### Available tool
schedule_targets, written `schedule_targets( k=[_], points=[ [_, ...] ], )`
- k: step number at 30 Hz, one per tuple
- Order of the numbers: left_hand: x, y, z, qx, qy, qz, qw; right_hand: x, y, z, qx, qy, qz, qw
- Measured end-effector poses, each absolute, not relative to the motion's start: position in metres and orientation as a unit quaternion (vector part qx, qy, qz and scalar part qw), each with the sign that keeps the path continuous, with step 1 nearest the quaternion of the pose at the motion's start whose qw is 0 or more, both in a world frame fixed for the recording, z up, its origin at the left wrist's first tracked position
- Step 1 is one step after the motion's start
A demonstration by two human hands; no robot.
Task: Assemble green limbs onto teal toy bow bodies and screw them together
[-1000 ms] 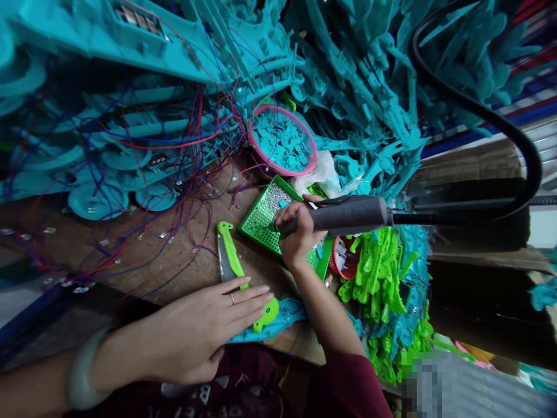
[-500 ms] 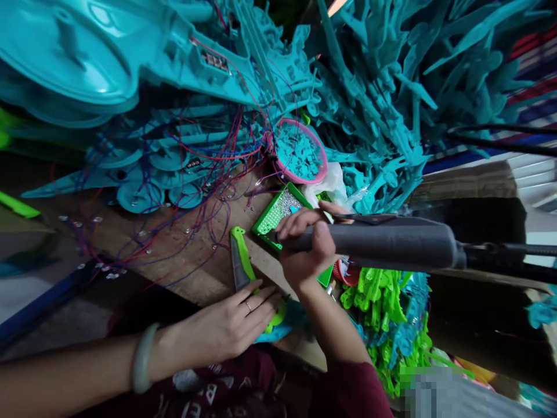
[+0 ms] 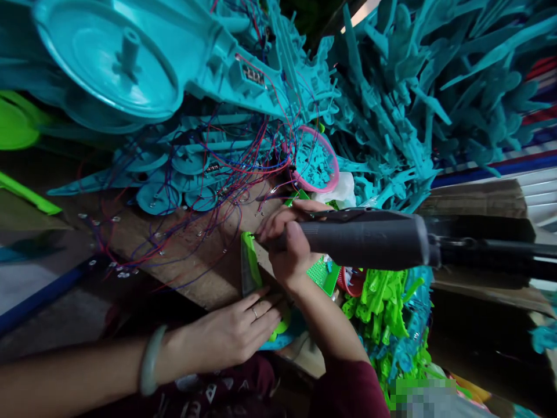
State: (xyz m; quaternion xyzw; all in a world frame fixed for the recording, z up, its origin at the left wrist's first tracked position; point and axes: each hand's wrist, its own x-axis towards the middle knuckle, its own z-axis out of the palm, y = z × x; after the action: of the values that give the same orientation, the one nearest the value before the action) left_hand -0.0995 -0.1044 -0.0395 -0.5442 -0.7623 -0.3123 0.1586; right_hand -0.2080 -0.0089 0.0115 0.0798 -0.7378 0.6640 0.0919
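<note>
The right grip (image 3: 290, 244) is wrapped firmly round a grey driver (image 3: 365, 235), its tip at the upper end of a green-and-grey part (image 3: 251, 262) on the tabletop (image 3: 226, 280), whether touching I cannot tell, while the left grip (image 3: 237, 331) lies outstretched over the part's lower end, fingers uncurled. Good work here probably calls for steady downward pressure from the left, the driver square to the hole and no sideways push that could swing the part. Half a second earlier the tip was over the green tray (image 3: 321, 275); now it has come across to the part.
</note>
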Motion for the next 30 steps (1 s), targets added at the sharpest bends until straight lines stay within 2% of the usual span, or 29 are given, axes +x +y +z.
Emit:
schedule_targets(
  k=[3,6,9,11,15,18,21,23,24,26,28,30],
  points=[
    [-0.101,-0.107,-0.038,-0.546,-0.759,-0.328,0.133,-0.208,-0.01,0.023,0.103,-0.699,0.697,0.121],
    [-0.105,-0.115,-0.032,-0.517,-0.722,-0.452,0.084,-0.204,-0.01,0.044,0.101,-0.667,0.725,0.136],
    [-0.114,-0.123,-0.023,-0.306,-0.723,-0.615,0.074,-0.194,-0.005,0.068,0.131,-0.647,0.739,0.133],
    [-0.125,-0.127,-0.017,-0.174,-0.734,-0.653,0.072,-0.186,-0.001,0.082,0.147,-0.644,0.74,0.126],
    [-0.159,-0.123,-0.008,-0.259,-0.683,-0.68,0.061,-0.173,0.008,0.098,0.155,-0.662,0.724,0.112],
    [-0.187,-0.106,-0.006,-0.335,-0.716,-0.608,0.074,-0.177,0.019,0.102,0.157,-0.685,0.687,0.185],
    [-0.195,-0.077,-0.002,-0.365,-0.832,-0.407,0.093,-0.192,0.035,0.095,0.086,-0.687,0.624,0.363],
    [-0.179,-0.06,0.0,-0.392,-0.857,-0.316,0.113,-0.203,0.048,0.081,0.017,-0.687,0.579,0.439],
    [-0.165,-0.054,0.0,-0.42,-0.85,-0.29,0.126,-0.206,0.053,0.072,-0.008,-0.696,0.569,0.438],
    [-0.134,-0.053,-0.003,-0.485,-0.821,-0.262,0.148,-0.209,0.061,0.051,-0.025,-0.713,0.587,0.381],
    [-0.107,-0.063,-0.01,-0.53,-0.791,-0.262,0.154,-0.207,0.064,0.029,-0.012,-0.706,0.635,0.312],
    [-0.093,-0.079,-0.02,-0.552,-0.772,-0.274,0.155,-0.203,0.063,0.012,0.011,-0.683,0.675,0.279]
  ],
)
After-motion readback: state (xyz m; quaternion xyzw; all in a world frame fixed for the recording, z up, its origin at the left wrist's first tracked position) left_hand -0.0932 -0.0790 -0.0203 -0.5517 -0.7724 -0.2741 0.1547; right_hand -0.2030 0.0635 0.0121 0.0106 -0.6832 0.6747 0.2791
